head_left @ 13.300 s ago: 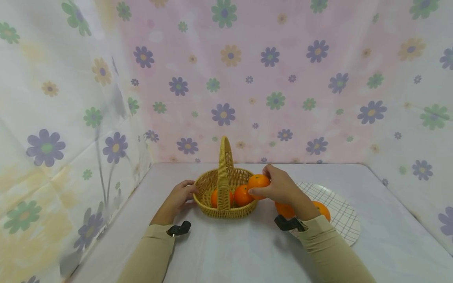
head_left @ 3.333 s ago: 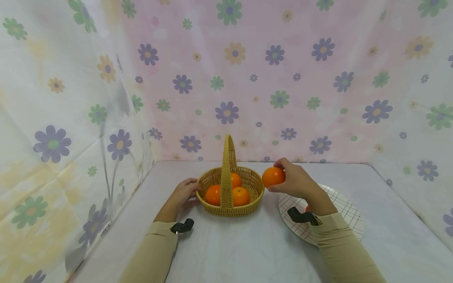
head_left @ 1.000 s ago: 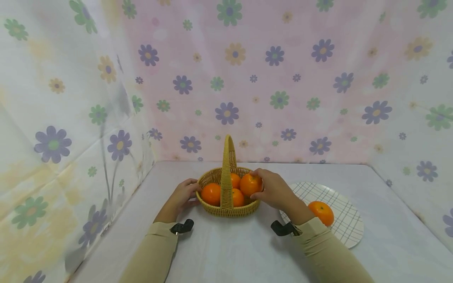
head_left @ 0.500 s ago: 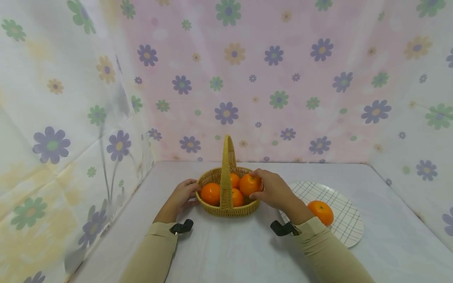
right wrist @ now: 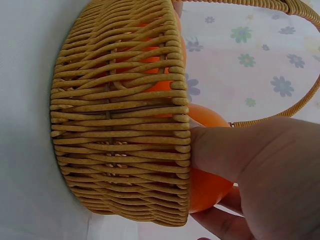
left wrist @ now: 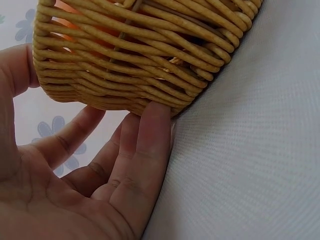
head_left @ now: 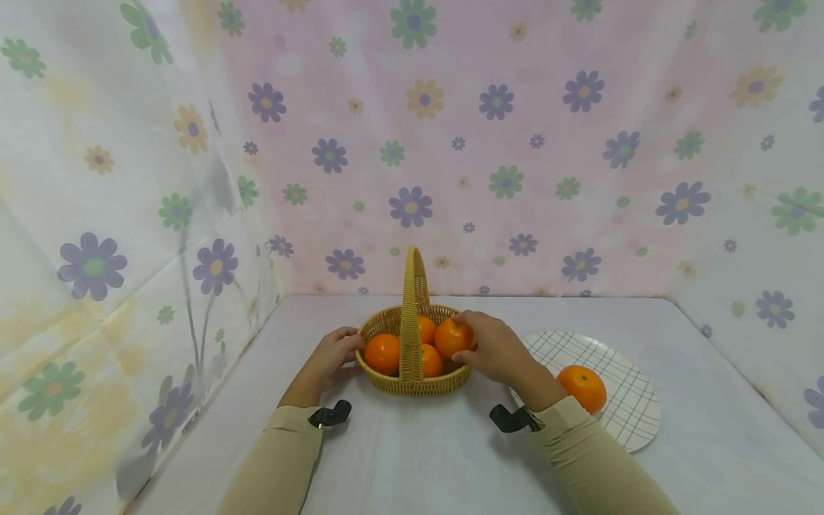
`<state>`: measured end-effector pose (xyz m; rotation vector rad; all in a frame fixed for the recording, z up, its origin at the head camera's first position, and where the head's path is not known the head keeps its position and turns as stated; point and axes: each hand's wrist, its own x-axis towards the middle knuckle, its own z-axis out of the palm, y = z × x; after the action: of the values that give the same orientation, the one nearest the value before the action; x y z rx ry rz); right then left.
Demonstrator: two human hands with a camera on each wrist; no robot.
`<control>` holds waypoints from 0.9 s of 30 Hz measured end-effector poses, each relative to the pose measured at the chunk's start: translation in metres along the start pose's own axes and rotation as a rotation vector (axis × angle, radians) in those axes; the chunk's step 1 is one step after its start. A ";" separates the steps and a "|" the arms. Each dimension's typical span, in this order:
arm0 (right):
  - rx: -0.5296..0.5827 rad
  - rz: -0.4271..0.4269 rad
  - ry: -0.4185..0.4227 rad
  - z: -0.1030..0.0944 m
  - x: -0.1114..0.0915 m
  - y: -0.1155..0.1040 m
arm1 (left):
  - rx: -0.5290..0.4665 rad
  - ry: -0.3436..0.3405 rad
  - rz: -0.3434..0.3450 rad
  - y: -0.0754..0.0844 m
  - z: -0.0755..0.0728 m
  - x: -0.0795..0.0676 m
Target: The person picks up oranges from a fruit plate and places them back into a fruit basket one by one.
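A tan wicker basket [head_left: 417, 388] with a tall arched handle stands mid-table. My left hand [head_left: 330, 359] holds its left end; in the left wrist view the thumb is at the rim and the fingertips press low on the woven wall [left wrist: 125, 60]. At the basket's right end, my right hand [head_left: 498, 349] grips an orange [head_left: 453, 338], which sits inside the rim beside the other fruit. In the right wrist view my thumb lies across this orange [right wrist: 212, 192] just above the rim. Three more oranges [head_left: 383, 354] lie in the basket, partly hidden by the handle.
A white plate [head_left: 627, 404] with a grid pattern lies to the right, bearing one orange [head_left: 582, 388] and partly covered by my right forearm. Flowered cloth walls [head_left: 412, 143] enclose the white tabletop [head_left: 412, 458] at the back and sides.
Since 13 seconds ago, oranges have gone from plate to basket. From 3.3 seconds ago, my right hand has brought its orange leftward into the basket. During the last second, the hands barely move.
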<state>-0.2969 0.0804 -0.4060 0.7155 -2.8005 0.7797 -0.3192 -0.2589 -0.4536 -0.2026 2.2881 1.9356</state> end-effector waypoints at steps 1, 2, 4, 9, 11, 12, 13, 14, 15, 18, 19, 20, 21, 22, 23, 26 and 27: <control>0.003 0.002 -0.004 0.000 0.000 0.000 | 0.002 0.000 0.001 0.000 0.000 0.000; 0.002 0.005 -0.009 -0.001 -0.001 -0.001 | 0.004 -0.002 0.002 0.000 -0.001 0.000; 0.008 0.016 -0.021 -0.002 -0.001 -0.001 | -0.003 -0.005 0.003 0.000 -0.001 0.000; 0.023 0.046 -0.062 -0.002 -0.002 -0.003 | -0.027 -0.024 -0.008 0.000 -0.003 0.000; 0.025 0.048 -0.077 -0.003 -0.003 -0.003 | -0.036 -0.032 -0.011 -0.001 -0.003 0.000; 0.022 0.044 -0.083 -0.003 -0.003 -0.003 | -0.036 -0.038 -0.009 -0.001 -0.003 0.000; 0.027 0.037 -0.090 -0.002 -0.003 -0.003 | -0.035 -0.043 -0.009 -0.001 -0.003 0.000; 0.033 0.028 -0.098 -0.002 -0.003 -0.003 | -0.036 -0.047 -0.010 -0.001 -0.004 0.000; 0.040 0.019 -0.105 -0.003 -0.003 -0.003 | -0.038 -0.051 -0.011 -0.001 -0.004 0.000; 0.051 -0.012 -0.121 -0.002 -0.002 -0.002 | -0.035 -0.061 -0.016 -0.001 -0.005 0.001; 0.054 -0.020 -0.123 -0.001 -0.002 -0.002 | -0.034 -0.066 -0.016 -0.001 -0.005 0.002; 0.054 -0.024 -0.123 -0.001 -0.002 -0.001 | -0.035 -0.064 -0.019 -0.001 -0.005 0.002; 0.047 -0.028 -0.123 0.000 -0.002 -0.001 | -0.037 -0.066 -0.017 -0.001 -0.005 0.002; 0.042 -0.031 -0.122 0.000 -0.002 0.000 | -0.035 -0.068 -0.016 -0.001 -0.005 0.002; 0.034 -0.034 -0.122 0.001 -0.002 0.000 | -0.034 -0.073 -0.014 -0.001 -0.005 0.002; 0.016 -0.051 -0.123 0.002 -0.003 0.001 | -0.012 -0.077 -0.017 -0.001 -0.005 0.002; 0.010 -0.058 -0.124 0.003 -0.003 0.000 | -0.005 -0.082 -0.017 -0.001 -0.006 0.002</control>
<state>-0.2945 0.0805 -0.4093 0.8709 -2.8720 0.7655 -0.3209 -0.2650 -0.4539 -0.1397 2.2236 1.9046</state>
